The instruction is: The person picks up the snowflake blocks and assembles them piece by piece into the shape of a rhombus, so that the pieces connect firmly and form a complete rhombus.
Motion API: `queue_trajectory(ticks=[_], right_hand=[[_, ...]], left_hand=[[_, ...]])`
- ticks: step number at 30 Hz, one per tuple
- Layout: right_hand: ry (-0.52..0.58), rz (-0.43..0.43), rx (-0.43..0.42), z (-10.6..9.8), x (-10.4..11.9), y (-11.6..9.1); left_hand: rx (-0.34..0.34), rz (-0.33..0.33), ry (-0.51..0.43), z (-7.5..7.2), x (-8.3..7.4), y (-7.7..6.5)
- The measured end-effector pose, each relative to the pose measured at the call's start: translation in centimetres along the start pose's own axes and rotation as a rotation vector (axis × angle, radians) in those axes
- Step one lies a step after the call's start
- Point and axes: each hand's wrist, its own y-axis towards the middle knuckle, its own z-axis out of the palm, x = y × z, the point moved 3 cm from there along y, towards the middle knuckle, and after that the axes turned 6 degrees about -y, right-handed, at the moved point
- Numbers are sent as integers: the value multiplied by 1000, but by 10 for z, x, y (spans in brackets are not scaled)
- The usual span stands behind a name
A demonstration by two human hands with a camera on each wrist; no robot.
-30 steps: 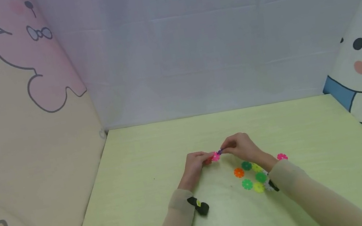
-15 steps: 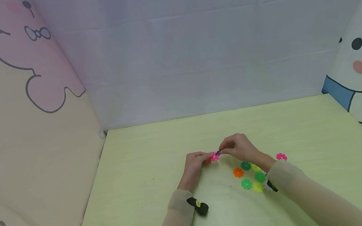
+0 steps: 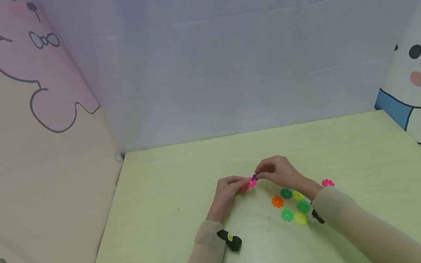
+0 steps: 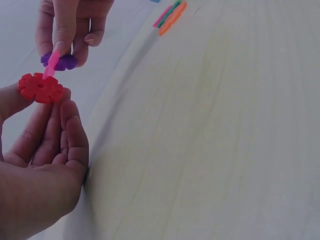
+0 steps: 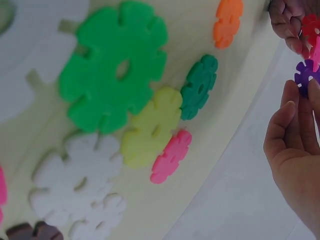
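Note:
Over the middle of the table, my left hand (image 3: 226, 194) pinches a red notched flower-shaped plastic disc (image 4: 41, 88) between thumb and fingers. A bright pink disc (image 4: 51, 65) stands edge-on at the red one, crosswise to it. From the other side my right hand (image 3: 283, 172) pinches a purple disc (image 5: 306, 76) between thumb and fingertips. The purple disc meets the pink one, so the three form a short chain between the hands. In the head view the pink disc shows face-on, while the purple one is partly hidden by the right fingertips.
Below the right forearm lie loose discs: orange (image 3: 277, 202), dark green (image 3: 286, 193), green (image 3: 287, 215), yellow (image 3: 301, 218) and white (image 3: 312, 217), the white partly hidden by the wrist. A pink disc (image 3: 327, 182) lies beyond that forearm. A curtain (image 3: 226, 77) hangs behind the table.
Both hands stay almost in place. The pink disc has shifted very slightly right, and more of the red disc shows beside the left fingers.

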Motion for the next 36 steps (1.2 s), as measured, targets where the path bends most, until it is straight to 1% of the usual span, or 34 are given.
queue_trajectory(ticks=[3,9,15,21,29,33,36], right_hand=[[-3,14,5,0,0,0],[-29,33,33,3,0,0],[-39,9,40,4,4,-1],[-47,-1,55,4,6,0],[-74,61,81,10,5,4],[-94,61,88,11,6,4],[-98,51,84,12,7,4]], left_hand=[[10,14,-17,1,-1,0],[38,0,-45,2,-1,0],[49,-7,-62,3,-2,-1],[71,2,-49,3,0,1],[64,3,8,4,-2,0],[60,-11,28,4,-2,0],[55,-25,23,4,-2,0]])
